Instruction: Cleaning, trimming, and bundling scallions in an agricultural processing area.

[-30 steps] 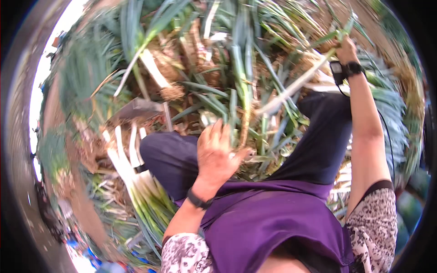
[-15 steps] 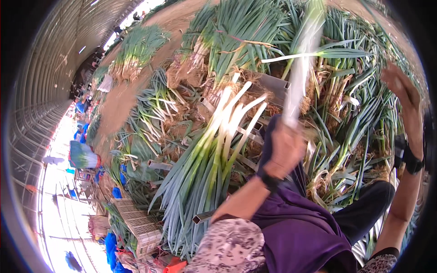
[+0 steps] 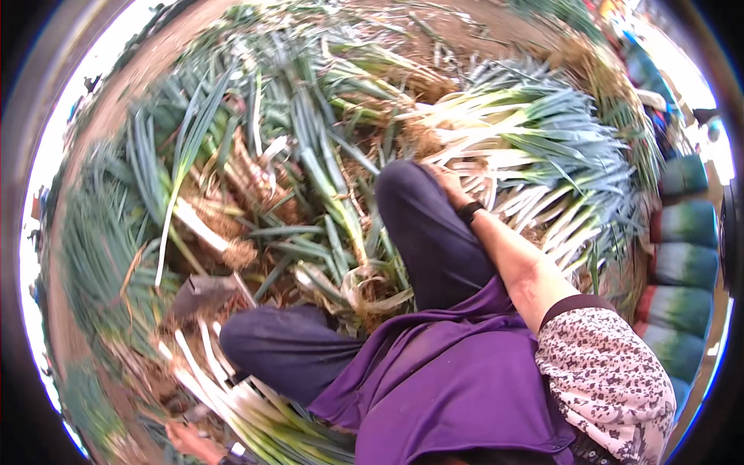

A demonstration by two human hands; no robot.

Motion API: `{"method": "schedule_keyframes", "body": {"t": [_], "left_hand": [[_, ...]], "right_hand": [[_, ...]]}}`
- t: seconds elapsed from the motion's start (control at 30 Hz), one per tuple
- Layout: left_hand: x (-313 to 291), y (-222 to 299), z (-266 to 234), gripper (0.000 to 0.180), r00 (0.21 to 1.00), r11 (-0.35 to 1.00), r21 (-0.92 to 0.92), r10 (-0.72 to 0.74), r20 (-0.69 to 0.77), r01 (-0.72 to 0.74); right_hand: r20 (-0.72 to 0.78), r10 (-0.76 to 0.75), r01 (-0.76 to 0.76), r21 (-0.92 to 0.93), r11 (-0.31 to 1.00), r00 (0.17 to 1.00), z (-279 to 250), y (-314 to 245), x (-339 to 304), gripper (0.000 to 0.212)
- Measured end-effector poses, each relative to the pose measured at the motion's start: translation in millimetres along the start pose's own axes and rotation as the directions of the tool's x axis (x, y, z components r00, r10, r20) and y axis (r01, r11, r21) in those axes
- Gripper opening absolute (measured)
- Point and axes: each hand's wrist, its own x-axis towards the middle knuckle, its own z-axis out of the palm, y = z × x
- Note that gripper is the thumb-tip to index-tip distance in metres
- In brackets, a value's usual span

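My right hand (image 3: 449, 184) reaches past my raised knee to the white stalks of a large pile of leeks (image 3: 535, 147) on the right. Its fingers are partly hidden by the knee and the stalks, so its hold cannot be made out. At the lower left edge, my left hand (image 3: 192, 442) is small and blurred, near a bunch of trimmed white-stemmed leeks (image 3: 232, 399) beside my other knee. What its fingers hold, if anything, is unclear. Between the knees and beyond lie loose leeks (image 3: 329, 182) with roots and soil, and one thick rooted leek (image 3: 209, 235).
A grey metal piece (image 3: 203, 294) stands just left of my knee. Bundled leeks (image 3: 682, 263) in blue wrapping line the right side. More green leeks (image 3: 93, 225) heap up at the far left, with brown ground (image 3: 128, 93) behind them.
The view has swung right, bringing the large leek pile in. My right hand, open and raised before, has come down to that pile. The leek blurred in my left hand no longer shows there.
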Motion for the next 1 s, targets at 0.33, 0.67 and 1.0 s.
{"method": "schedule_keyframes", "body": {"t": [0.33,0.67,1.0], "left_hand": [[-150,139,179,0.025,0.747,0.945,-0.059,0.292,0.597,-0.322],[-267,140,271,0.016,0.253,0.837,-0.06,0.232,0.939,-0.543],[-345,-14,335,0.05,-0.107,0.49,-0.271,0.337,0.935,-0.829]], "right_hand": [[0.025,0.546,-0.501,0.432,0.749,0.838,-47,-94,-45,0.023],[0.311,0.419,-0.52,0.574,0.632,0.853,11,-34,-55,0.023],[0.094,0.072,-0.047,-0.242,0.969,0.993,-113,-80,60,0.018]]}}
